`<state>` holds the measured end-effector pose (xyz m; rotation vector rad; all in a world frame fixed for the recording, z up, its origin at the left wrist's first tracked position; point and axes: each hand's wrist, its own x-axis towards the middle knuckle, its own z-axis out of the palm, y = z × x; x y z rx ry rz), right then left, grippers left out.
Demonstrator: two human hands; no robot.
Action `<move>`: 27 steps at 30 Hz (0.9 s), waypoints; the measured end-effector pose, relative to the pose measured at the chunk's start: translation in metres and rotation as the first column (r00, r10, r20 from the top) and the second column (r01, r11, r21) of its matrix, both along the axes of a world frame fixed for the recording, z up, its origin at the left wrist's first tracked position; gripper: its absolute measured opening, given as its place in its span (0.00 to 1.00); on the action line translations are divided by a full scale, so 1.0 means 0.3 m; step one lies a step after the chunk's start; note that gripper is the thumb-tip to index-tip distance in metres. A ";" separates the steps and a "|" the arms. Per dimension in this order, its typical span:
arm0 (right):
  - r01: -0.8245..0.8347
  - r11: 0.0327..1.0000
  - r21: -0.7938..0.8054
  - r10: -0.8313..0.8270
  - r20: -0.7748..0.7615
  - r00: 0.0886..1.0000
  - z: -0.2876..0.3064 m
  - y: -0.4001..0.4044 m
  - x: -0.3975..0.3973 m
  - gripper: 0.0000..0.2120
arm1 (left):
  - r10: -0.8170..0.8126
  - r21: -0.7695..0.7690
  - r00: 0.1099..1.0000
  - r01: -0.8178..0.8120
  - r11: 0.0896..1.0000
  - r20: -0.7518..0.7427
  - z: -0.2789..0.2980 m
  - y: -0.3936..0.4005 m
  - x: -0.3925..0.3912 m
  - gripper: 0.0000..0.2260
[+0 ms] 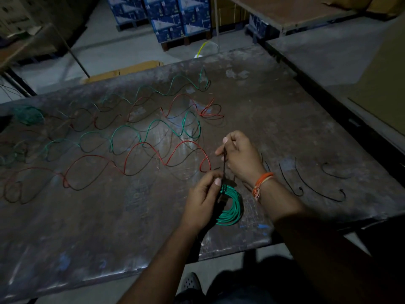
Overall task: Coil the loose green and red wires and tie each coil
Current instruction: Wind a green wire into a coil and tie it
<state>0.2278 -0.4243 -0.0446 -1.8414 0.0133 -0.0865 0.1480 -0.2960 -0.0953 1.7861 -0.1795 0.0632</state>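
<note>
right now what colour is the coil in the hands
Green: the coil sits between the left hand and right hand, clearest in the head view.

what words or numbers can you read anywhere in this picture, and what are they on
None can be read.
Stacked blue boxes behind the table: white printing and a logo, too small and blurred to read.
Pale cartons at the far left: dark marks, too blurred to read.
Green coil, tie, left hand, right hand: no text.
</note>
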 end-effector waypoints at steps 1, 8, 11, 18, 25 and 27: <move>0.000 1.000 -0.008 0.000 0.004 1.000 -0.002 0.003 -0.001 0.11 | 0.000 0.001 1.000 0.000 1.000 0.000 -0.004 0.001 0.000 0.08; -0.013 1.000 0.014 0.013 0.019 1.000 0.011 0.023 -0.019 0.08 | 0.054 0.073 0.996 -0.059 0.996 0.066 0.018 -0.003 -0.010 0.07; -0.017 0.997 0.073 0.013 0.049 0.999 0.034 0.032 -0.033 0.06 | 0.078 0.086 0.996 -0.081 0.993 0.047 0.006 -0.003 -0.006 0.11; 0.093 0.992 0.084 -0.107 0.174 0.979 0.057 0.029 -0.005 0.06 | 0.060 0.161 0.995 -0.072 0.984 0.079 -0.009 0.003 0.004 0.16; 0.111 0.982 0.153 -0.145 0.237 0.961 0.104 0.034 0.043 0.05 | 0.068 0.067 0.997 -0.070 0.995 0.025 -0.009 -0.004 0.009 0.17; 0.122 0.971 0.206 -0.170 0.236 0.957 0.092 0.038 0.037 0.05 | 0.070 0.043 0.998 -0.070 0.997 0.007 -0.016 -0.002 0.008 0.18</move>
